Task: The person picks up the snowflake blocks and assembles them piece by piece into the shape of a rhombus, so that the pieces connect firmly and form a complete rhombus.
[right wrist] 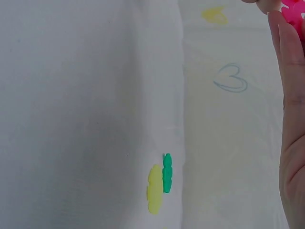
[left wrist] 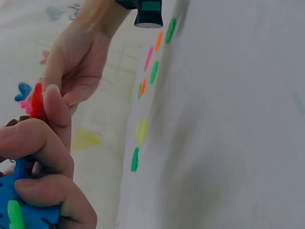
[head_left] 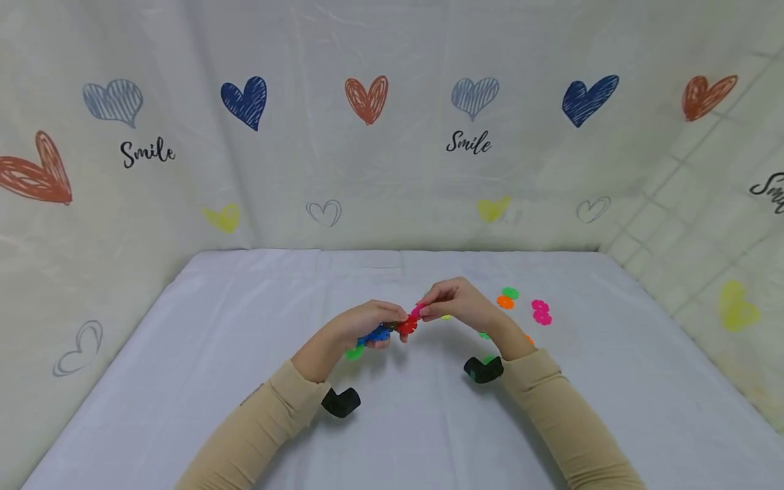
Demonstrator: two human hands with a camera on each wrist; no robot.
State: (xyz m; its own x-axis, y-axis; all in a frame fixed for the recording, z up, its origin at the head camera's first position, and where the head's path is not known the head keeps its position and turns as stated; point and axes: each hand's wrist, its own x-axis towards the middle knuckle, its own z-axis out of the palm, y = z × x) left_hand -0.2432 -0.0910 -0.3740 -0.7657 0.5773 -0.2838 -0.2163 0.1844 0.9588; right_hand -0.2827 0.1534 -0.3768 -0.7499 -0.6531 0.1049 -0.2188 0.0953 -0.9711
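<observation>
My left hand (head_left: 366, 320) grips a joined chain of notched plastic disc pieces. In the left wrist view its fingers curl round a blue disc (left wrist: 35, 215), which has a light green disc (left wrist: 15, 214) set into it. Brown pieces, mostly hidden by the fingers, lie between the blue part and a red disc (head_left: 407, 325) at the chain's right end. My right hand (head_left: 458, 301) pinches a pink disc (head_left: 417, 312) against the red disc's upper edge. Whether those two are interlocked cannot be made out. In the right wrist view the pink disc (right wrist: 293, 12) shows only at the corner.
Loose discs lie on the white-covered table (head_left: 416, 422) to the right: pink ones (head_left: 542, 312), an orange one (head_left: 505, 302), a green one (head_left: 510, 292). A yellow disc (right wrist: 154, 190) lies beside a green disc (right wrist: 167, 172). Behind stands a curtain with printed hearts (head_left: 366, 100).
</observation>
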